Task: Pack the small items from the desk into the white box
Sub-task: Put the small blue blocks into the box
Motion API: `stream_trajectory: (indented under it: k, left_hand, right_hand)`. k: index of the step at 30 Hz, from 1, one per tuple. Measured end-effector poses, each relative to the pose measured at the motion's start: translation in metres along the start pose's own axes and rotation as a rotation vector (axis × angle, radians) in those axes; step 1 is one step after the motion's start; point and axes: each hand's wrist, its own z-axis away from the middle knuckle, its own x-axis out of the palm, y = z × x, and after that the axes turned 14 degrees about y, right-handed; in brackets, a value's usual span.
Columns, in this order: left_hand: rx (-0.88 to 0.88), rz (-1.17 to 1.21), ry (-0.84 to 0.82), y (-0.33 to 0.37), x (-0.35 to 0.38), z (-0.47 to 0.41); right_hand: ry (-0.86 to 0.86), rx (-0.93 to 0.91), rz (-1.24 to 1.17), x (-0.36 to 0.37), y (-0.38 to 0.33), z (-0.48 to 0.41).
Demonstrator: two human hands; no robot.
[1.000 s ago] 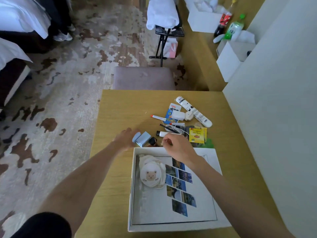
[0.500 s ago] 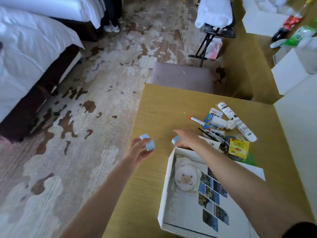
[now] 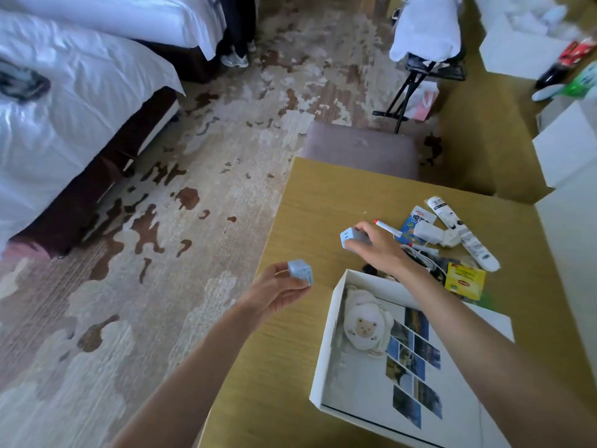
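Observation:
My left hand (image 3: 277, 291) holds a small light-blue cube adapter (image 3: 300, 272) above the desk's left edge. Further back over the desk, my right hand (image 3: 376, 248) grips a second light-blue cube plug (image 3: 350, 238). The white box (image 3: 328, 344) lies open at the front of the desk, with a plush sheep (image 3: 365, 324) and a strip of photos (image 3: 415, 360) inside. Behind the box lie a red-capped marker (image 3: 387, 227), a white charger (image 3: 434, 234), a white tube (image 3: 462, 232), a yellow packet (image 3: 465, 281) and a white cable (image 3: 423, 258).
The wooden desk (image 3: 310, 195) stands against a white wall on the right. A grey stool (image 3: 361, 150) is tucked at its far edge. Beds with white covers (image 3: 80, 92) fill the left, patterned carpet between. More white boxes (image 3: 565, 147) and bottles sit at the back right.
The camera swung left. My left hand lifted one blue cube off the desk and drew it left; my right hand picked up the second blue cube.

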Motion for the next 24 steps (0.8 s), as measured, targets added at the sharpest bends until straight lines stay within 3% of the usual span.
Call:
stream_trajectory:
  k: [5, 10, 16, 19, 24]
  left_hand:
    - [0.084, -0.108, -0.086, -0.003, 0.027, 0.019]
    - [0.243, -0.340, -0.079, -0.010, 0.060, 0.045]
    - [0.424, -0.621, 0.029, -0.041, 0.087, 0.074]
    - [0.559, -0.924, 0.067, -0.066, 0.088, 0.079]
    - [0.848, -1.296, 0.059, -0.105, 0.086, 0.089]
  right_hand:
    - [0.163, 0.068, -0.387, -0.044, -0.004, 0.045]
    - [0.179, 0.028, -0.414, -0.070, 0.011, 0.097]
    - [-0.023, 0.096, -0.482, -0.079, 0.053, 0.158]
    - [-0.113, 0.166, -0.557, -0.075, 0.073, 0.179]
    - [-0.247, 0.176, -0.398, -0.063, 0.110, 0.199]
